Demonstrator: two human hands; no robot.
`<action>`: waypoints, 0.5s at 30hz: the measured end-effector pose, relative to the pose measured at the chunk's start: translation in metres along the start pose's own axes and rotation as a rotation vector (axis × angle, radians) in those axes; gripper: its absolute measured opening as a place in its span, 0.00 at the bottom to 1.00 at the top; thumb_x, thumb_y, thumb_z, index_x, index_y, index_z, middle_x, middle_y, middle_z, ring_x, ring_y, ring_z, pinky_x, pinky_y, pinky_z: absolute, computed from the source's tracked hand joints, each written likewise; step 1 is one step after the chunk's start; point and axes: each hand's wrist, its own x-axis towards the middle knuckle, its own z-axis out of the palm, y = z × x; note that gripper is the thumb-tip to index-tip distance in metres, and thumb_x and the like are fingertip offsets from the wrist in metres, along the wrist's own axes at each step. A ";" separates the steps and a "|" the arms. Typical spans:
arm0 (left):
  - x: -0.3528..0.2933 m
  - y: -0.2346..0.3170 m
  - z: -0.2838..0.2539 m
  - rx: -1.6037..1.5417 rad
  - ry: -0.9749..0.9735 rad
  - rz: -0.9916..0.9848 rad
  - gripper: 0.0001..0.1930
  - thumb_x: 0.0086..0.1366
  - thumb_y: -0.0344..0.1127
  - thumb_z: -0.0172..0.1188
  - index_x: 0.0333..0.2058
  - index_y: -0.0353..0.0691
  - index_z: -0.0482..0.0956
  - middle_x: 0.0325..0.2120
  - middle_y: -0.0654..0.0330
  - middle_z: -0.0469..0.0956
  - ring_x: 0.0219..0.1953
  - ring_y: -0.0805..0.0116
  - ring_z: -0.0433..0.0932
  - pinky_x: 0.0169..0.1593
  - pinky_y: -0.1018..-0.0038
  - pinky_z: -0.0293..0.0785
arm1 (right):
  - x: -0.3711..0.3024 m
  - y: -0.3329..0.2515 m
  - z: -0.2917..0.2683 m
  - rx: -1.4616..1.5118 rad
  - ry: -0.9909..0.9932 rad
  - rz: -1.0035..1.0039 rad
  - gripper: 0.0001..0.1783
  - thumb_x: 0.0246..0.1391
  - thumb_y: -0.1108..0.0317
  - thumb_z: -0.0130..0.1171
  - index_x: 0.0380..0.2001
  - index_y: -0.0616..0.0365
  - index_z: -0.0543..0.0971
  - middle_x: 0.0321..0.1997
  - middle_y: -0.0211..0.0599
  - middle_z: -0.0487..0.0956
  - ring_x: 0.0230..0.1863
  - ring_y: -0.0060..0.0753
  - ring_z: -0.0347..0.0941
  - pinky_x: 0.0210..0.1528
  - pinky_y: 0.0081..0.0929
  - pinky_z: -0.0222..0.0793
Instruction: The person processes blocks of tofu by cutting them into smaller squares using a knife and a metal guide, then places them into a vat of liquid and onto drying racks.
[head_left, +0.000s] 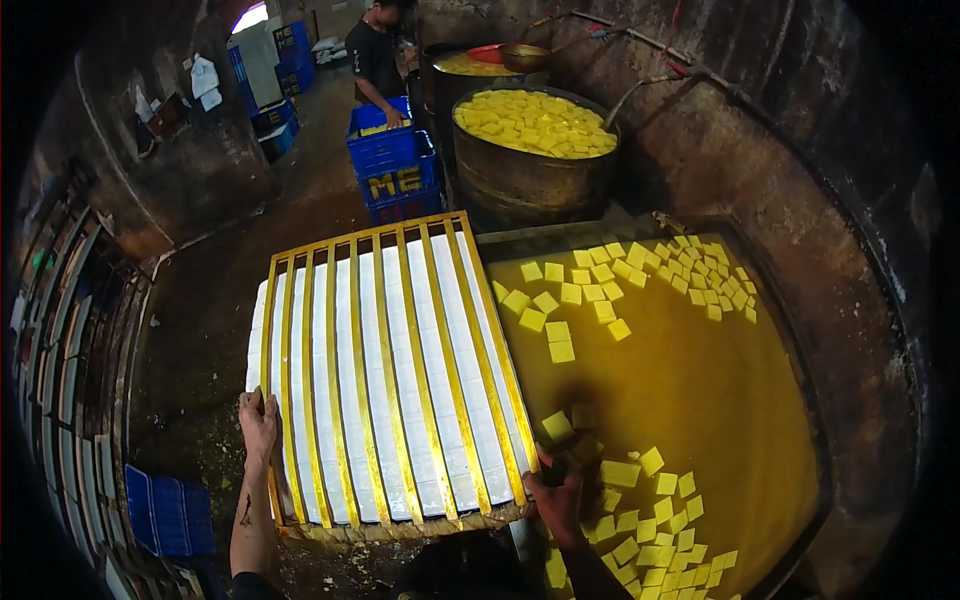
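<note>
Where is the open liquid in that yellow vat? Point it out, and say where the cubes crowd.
Open liquid fills the middle and right of the vat, between the cube cluster at the far edge and the cluster by the right hand. The left hand grips the slatted frame, which covers the white slab.

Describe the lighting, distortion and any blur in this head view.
Head view: fisheye bends the yellow slatted frame and vat rim, corners black; the white slab is brightest, walls dim; daylight glares at the top-left doorway; both hands, left and right, look sharp.
</note>
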 end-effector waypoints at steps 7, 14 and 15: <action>-0.002 0.008 0.007 0.029 -0.015 -0.012 0.16 0.65 0.34 0.57 0.43 0.23 0.75 0.28 0.50 0.66 0.29 0.57 0.67 0.34 0.64 0.66 | -0.002 -0.015 -0.005 -0.060 0.012 0.025 0.28 0.43 0.76 0.64 0.52 0.67 0.76 0.51 0.40 0.80 0.51 0.25 0.74 0.56 0.25 0.67; -0.008 0.011 -0.007 0.085 0.013 0.017 0.18 0.66 0.36 0.57 0.47 0.25 0.76 0.34 0.48 0.70 0.35 0.56 0.72 0.40 0.62 0.71 | -0.005 -0.019 0.002 0.049 -0.049 0.026 0.29 0.44 0.76 0.62 0.54 0.65 0.76 0.45 0.35 0.80 0.48 0.24 0.74 0.53 0.25 0.67; -0.018 0.014 -0.013 0.090 -0.032 -0.071 0.19 0.66 0.35 0.57 0.50 0.27 0.75 0.39 0.46 0.70 0.39 0.52 0.75 0.43 0.61 0.73 | -0.006 -0.015 0.003 0.051 -0.059 0.021 0.29 0.44 0.76 0.62 0.54 0.65 0.76 0.45 0.35 0.80 0.48 0.24 0.74 0.53 0.25 0.67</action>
